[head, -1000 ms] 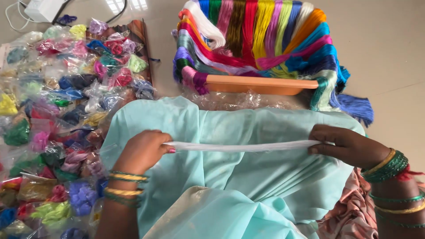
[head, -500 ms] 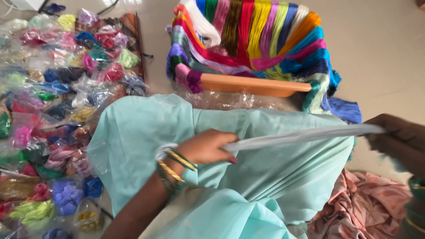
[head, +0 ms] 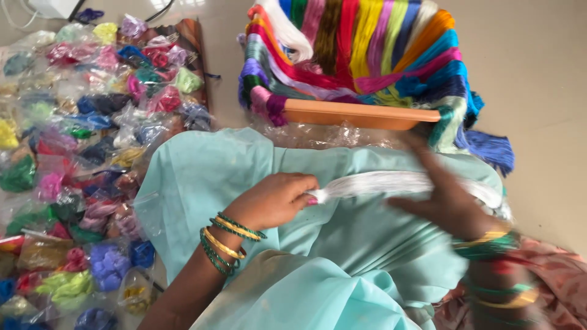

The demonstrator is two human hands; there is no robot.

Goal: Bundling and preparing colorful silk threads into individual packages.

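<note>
Both hands work one bundle of white thread (head: 403, 182) across the lap: the left hand (head: 276, 198), with green and gold bangles (head: 227, 238) at the wrist, is pinched shut on the bundle's left end, while the right hand (head: 449, 195) lies over its right part, fingers spread and blurred by motion, so whether it grips or only strokes the strands cannot be told. Half a second ago the right hand was drawn far out to the right with the thread pulled into a thin taut line; now it has come back in over the bundle and the two hands are nearer together, so the strands show broader and looser, which reads as a return stroke along the hank and not a fresh pull. The bundle's long axis runs left to right across the view, nearly level, and past the right hand it curves slightly down. It lies above the pale aqua cloth (head: 342, 244) covering the lap. Just beyond, on the floor, stands an orange tray (head: 361, 114) draped with skeins of many colours (head: 367, 43), on crinkled clear plastic. To the left lie many small clear packets of coloured thread (head: 92, 122), spread over the floor.
</note>
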